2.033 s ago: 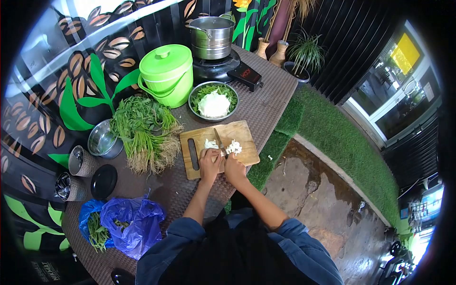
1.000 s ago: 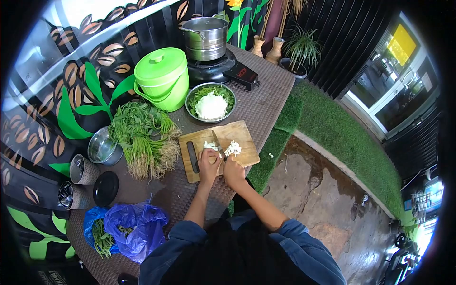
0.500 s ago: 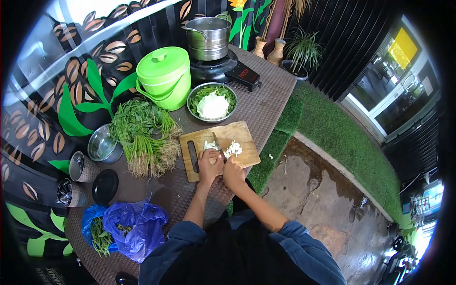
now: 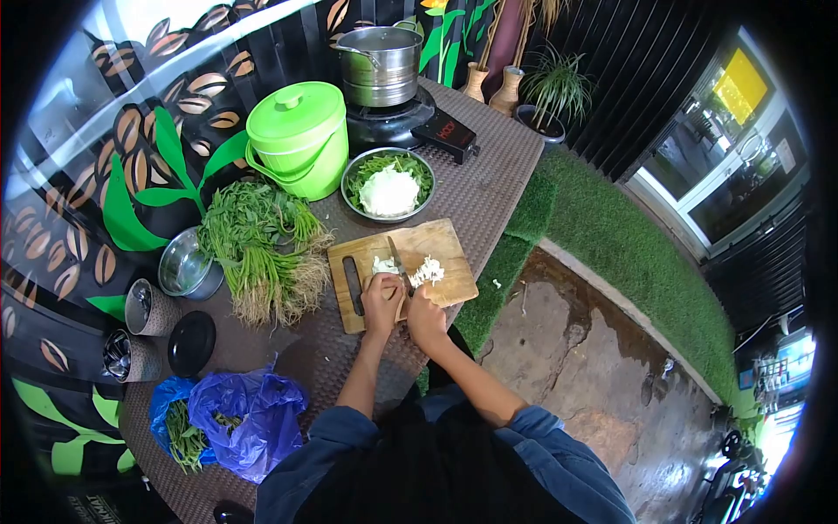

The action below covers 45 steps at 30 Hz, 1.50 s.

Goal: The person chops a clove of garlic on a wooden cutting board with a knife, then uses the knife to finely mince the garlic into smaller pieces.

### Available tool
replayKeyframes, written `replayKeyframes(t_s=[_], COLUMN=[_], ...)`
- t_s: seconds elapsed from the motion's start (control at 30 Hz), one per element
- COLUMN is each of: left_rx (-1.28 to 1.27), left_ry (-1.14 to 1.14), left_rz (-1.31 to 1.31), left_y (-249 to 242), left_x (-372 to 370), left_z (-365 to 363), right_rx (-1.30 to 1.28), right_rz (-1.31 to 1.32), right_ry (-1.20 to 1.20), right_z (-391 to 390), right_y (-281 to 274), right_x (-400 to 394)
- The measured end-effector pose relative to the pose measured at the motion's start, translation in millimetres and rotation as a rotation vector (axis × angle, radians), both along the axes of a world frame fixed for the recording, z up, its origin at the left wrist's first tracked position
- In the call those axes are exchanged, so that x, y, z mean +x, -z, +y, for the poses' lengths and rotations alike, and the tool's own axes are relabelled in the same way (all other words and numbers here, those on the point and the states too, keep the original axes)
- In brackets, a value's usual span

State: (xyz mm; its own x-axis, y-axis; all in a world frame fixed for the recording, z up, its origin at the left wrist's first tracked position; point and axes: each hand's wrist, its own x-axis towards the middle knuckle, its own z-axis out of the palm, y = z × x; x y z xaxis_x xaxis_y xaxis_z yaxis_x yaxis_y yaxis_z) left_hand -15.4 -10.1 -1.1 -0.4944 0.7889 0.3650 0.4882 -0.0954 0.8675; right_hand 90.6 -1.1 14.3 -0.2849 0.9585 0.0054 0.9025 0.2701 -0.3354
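Note:
A wooden cutting board [image 4: 449,249] with a slot handle lies near the table's front edge. My right hand [image 4: 426,320] is closed around the handle of a knife [image 4: 395,251], whose blade points away from me across the board. Just left of the blade, my left hand [image 4: 381,301] presses with curled fingers on a pale white vegetable piece [image 4: 381,265]. Small chopped white bits [image 4: 428,272] are heaped right of the knife. Behind the board stands a metal bowl [image 4: 351,207] holding cut greens [image 4: 408,168] and a white chopped mound [image 4: 389,192].
Leafy greens with roots [image 4: 262,253] lie left of the board. Behind are a green lidded bucket [image 4: 297,140] and a pot [image 4: 380,70] on a burner [image 4: 384,127]. At left are a metal bowl [image 4: 186,271], a black lid [image 4: 192,343], utensil cups [image 4: 144,306] and blue bags [image 4: 253,419].
The view has shifted very slightly. Both hands keep nearly the same place on the board, with the knife between the white piece and the chopped bits.

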Motion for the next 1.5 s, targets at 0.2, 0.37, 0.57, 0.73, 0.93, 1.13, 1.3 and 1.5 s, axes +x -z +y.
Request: replayKeyframes(t_s=[0.2, 0.37, 0.57, 0.73, 0.93, 1.13, 1.3, 1.5], left_rx=[-0.031, -0.021, -0.018, -0.013, 0.013, -0.001, 0.0, 0.042], left_ry=[-0.007, 0.011, 0.019, 0.025, 0.032, 0.1, 0.121, 0.011], left_rz=[-0.011, -0.072, -0.086, -0.04, 0.006, 0.023, 0.089, 0.332], left_y=[2.3, 5.0, -2.0, -3.7, -2.5, 1.4, -11.8, -27.3], left_x=[0.3, 0.3, 2.8, 3.8, 2.4, 11.3, 7.6, -21.0], left_z=[-2.5, -1.1, -3.5, -5.1, -4.1, 8.5, 13.0, 14.5], right_rx=[-0.095, -0.055, -0.02, -0.144, -0.238, -0.097, -0.112, -0.215], right_rz=[0.039, 0.047, 0.036, 0.064, 0.212, 0.431, 0.438, 0.418], right_ry=[-0.047, -0.006, -0.007, -0.009, -0.051, -0.12, -0.115, -0.166], right_z=[-1.0, -1.4, -9.3, 4.8, 27.1, 45.0, 35.7, 17.8], right_y=[-21.8, -4.0, -3.2, -13.2, -30.5, -30.6, -24.1, -25.4], right_x=[3.6, -1.3, 4.0, 15.0, 55.6, 84.2, 87.1, 72.9])
